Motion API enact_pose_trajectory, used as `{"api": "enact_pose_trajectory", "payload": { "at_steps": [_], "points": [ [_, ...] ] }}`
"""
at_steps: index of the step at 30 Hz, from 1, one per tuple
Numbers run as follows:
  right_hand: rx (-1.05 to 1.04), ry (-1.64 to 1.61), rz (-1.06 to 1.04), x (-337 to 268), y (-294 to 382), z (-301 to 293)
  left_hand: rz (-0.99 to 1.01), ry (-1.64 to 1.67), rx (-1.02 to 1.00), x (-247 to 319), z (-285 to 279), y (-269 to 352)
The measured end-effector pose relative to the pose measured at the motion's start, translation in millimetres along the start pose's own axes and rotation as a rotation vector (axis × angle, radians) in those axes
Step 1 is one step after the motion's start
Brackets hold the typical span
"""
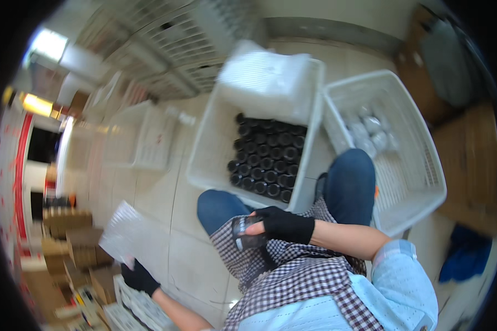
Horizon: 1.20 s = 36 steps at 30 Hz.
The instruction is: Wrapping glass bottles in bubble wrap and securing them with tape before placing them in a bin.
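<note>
A dark cylindrical jar (245,236) with a printed label lies tilted in my right hand (283,225), above my lap. Out to the left, my left hand (140,276) pinches the lower end of a translucent bubble-wrap sheet (122,233). Both hands wear black fingerless gloves. In front of my knees stands a white plastic crate (217,140) with rows of dark jars (267,159) packed upright. More bubble wrap (265,70) hangs over that crate's far end. To the right, a second white crate (422,165) holds several wrapped whitish bundles (370,128).
Stacked slatted crates (178,45) stand at the far left, with a clear plastic bin (143,136) on the tiled floor (186,198). Cardboard boxes (83,244) pile up at the left. A large cardboard box (466,165) and a blue cloth (464,254) are at the right.
</note>
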State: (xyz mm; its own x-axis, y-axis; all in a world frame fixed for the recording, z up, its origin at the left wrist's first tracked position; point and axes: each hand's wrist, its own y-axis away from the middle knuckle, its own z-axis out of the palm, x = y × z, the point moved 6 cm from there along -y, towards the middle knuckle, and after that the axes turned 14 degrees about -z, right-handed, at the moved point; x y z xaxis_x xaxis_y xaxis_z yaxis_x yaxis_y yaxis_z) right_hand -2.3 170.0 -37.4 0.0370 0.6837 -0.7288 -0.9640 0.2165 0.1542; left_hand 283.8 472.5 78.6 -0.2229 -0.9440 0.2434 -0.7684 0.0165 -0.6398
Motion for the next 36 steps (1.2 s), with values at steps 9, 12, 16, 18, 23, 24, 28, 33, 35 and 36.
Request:
{"api": "enact_pose_trajectory", "payload": {
  "at_steps": [9, 12, 16, 18, 23, 24, 28, 33, 35, 36],
  "points": [
    [0.012, 0.021, -0.234, 9, 17, -3, -0.294, 0.610, -1.286, 151, 53, 208],
    [0.012, -0.010, -0.339, 7, 18, 5, -0.111, 0.598, -1.333, 138, 62, 213],
    [-0.159, 0.177, -0.606, 4, -2, 38, -0.222, 0.725, -1.400, 123, 64, 217],
    [-0.117, 0.174, -0.595, 22, -21, 35, -0.457, 0.837, -1.448, 115, 67, 216],
    [-0.005, 0.362, -0.686, 41, -38, 13, -0.409, 0.914, -1.333, 116, 61, 201],
    [-0.040, 0.491, -0.752, 36, -38, 17, -0.591, 1.037, -1.196, 123, 55, 200],
    [-0.118, 0.632, -0.950, 34, -37, 22, -0.222, 0.704, -0.701, 147, 22, 176],
    [-0.275, 1.076, -0.976, 20, -40, 32, 0.113, 0.610, -0.590, 182, -3, 175],
    [-0.368, 1.182, -1.016, 21, -40, 43, 0.248, 0.587, -0.635, 197, -16, 176],
    [-0.239, 1.083, -0.833, 21, -44, 38, 0.315, 0.588, -0.743, 203, -19, 179]
  ]
}}
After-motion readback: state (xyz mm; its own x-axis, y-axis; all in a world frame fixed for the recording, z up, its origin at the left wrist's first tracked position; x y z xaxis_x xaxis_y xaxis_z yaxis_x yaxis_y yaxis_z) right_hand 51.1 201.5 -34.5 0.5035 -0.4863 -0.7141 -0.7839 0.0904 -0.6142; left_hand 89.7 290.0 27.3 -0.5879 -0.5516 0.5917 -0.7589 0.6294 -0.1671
